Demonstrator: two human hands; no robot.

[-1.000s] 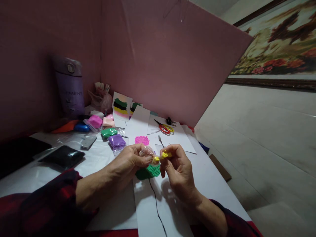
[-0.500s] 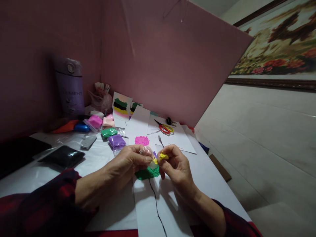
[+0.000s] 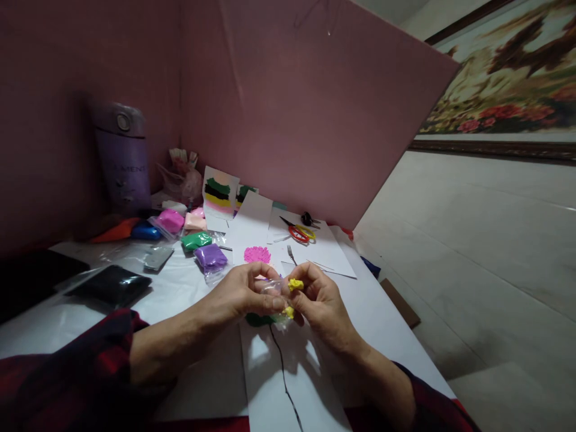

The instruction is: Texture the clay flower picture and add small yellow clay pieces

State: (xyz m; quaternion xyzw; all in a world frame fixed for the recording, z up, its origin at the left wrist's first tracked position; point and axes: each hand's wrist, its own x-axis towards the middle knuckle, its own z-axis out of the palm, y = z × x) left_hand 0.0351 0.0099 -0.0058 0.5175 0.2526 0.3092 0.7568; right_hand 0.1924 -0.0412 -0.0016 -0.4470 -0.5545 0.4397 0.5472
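Both my hands meet over a white paper sheet that bears a black drawn line. My left hand is closed on a small clear plastic bag with yellow clay showing at its lower end. My right hand pinches a small lump of yellow clay at its fingertips, touching the bag. Under the hands a green clay shape lies on the paper, mostly hidden. A pink clay flower sits on the paper just beyond.
Bagged clay in purple, green, pink and blue lies at the left. Red-and-yellow scissors and a small fork lie on sheets behind. A purple flask, a black pouch and pink boards surround the table.
Both hands have drawn closer together and a little lower, covering more of the green shape. The yellow lump in the right fingers now sits against the bag.
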